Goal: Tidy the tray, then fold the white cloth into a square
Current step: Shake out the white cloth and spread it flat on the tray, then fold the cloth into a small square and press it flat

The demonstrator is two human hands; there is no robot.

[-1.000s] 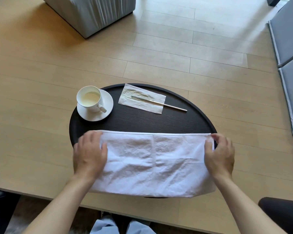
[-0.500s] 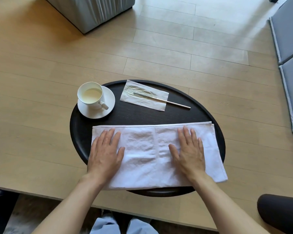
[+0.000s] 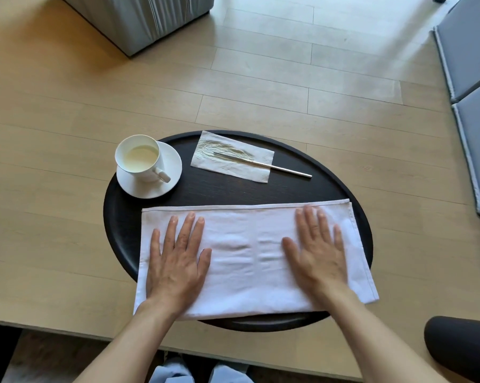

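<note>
The white cloth (image 3: 247, 269) lies folded into a long rectangle across the near half of the round black tray (image 3: 310, 194). My left hand (image 3: 178, 261) lies flat on its left part, fingers spread. My right hand (image 3: 316, 252) lies flat on its right part, fingers apart as well. Neither hand grips anything. At the tray's far left, a white cup (image 3: 139, 158) with a pale drink stands on its saucer (image 3: 169, 186). A paper napkin (image 3: 233, 156) sits at the far middle with a thin metal utensil (image 3: 285, 170) on it.
The tray rests on a light wooden table (image 3: 53, 217) whose front edge runs just below the tray. A grey upholstered block (image 3: 144, 17) stands at the far left. Grey seat cushions (image 3: 471, 78) line the right side. A dark rounded object (image 3: 460, 346) sits at bottom right.
My hands let go of the cloth's ends, moved onto its top, and are now sliding apart over it. The folded cloth lies flatter.
</note>
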